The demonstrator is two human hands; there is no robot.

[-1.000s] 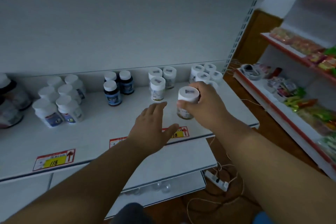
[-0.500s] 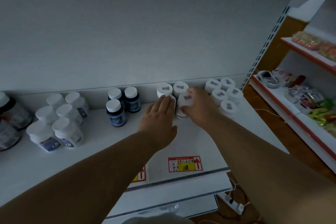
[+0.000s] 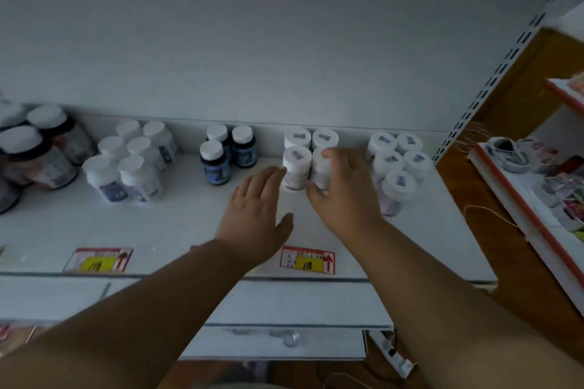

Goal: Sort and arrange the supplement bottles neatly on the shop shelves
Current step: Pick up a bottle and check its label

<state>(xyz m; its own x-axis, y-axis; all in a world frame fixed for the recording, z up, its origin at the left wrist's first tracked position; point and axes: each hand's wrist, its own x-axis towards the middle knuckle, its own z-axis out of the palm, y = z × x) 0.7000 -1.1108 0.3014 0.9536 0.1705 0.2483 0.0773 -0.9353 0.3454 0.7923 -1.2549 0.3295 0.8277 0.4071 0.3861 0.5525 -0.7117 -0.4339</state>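
Note:
On the white shelf (image 3: pixel 177 224) four white-capped supplement bottles stand in a two-by-two block. My right hand (image 3: pixel 343 196) holds the front right bottle (image 3: pixel 318 169), thumb at its front and fingers round its right side. The front left bottle (image 3: pixel 296 164) is touched at its left side by the straight fingertips of my left hand (image 3: pixel 257 208), which holds nothing. Two more of these bottles (image 3: pixel 311 137) stand just behind, against the back panel.
Right of the block is a cluster of several white bottles (image 3: pixel 398 167). To the left stand three dark blue bottles (image 3: pixel 221 158), several white bottles (image 3: pixel 132 167) and large dark jars (image 3: pixel 41 151). Price tags (image 3: pixel 308 260) line the front edge. A snack shelf (image 3: pixel 537 174) is at right.
My right hand has set the white bottle down beside the front left one, closing the block. My left hand has drawn back slightly. The view has shifted closer and rightward.

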